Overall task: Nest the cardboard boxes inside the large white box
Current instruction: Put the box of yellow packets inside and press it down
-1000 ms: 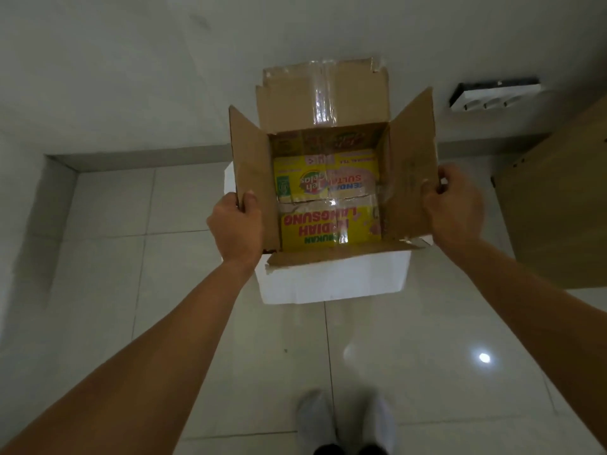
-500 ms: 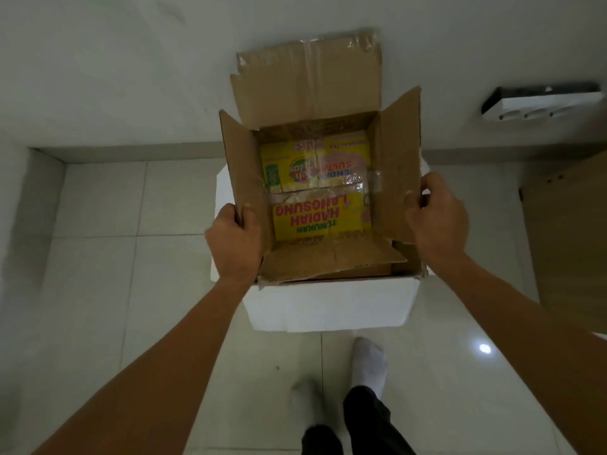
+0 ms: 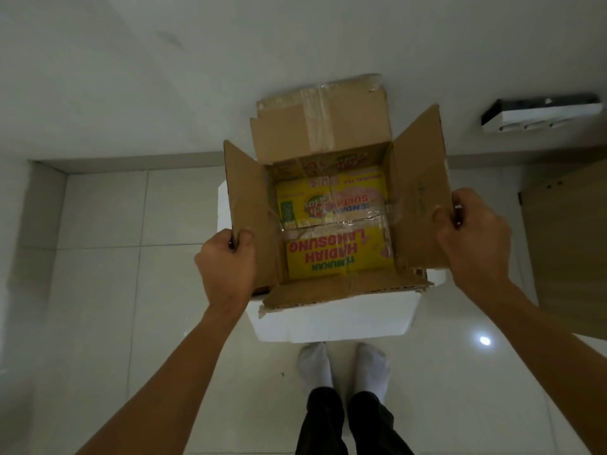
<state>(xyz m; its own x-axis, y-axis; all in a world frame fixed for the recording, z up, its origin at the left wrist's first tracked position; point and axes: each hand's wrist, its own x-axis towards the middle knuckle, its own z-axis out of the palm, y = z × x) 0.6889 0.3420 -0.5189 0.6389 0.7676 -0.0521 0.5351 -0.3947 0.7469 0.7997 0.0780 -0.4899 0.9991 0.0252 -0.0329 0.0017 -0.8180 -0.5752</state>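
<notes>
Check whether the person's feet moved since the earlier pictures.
Yes. The feet stepped forward toward the white box; bare floor lay between them before, now the toes meet its near wall.

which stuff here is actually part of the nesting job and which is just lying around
In the job:
- cardboard box, open, flaps up
- large white box beneath it
- left hand gripping the left flap
- right hand gripping the right flap

Lying about:
- white power strip by the wall
- wooden panel at right
</notes>
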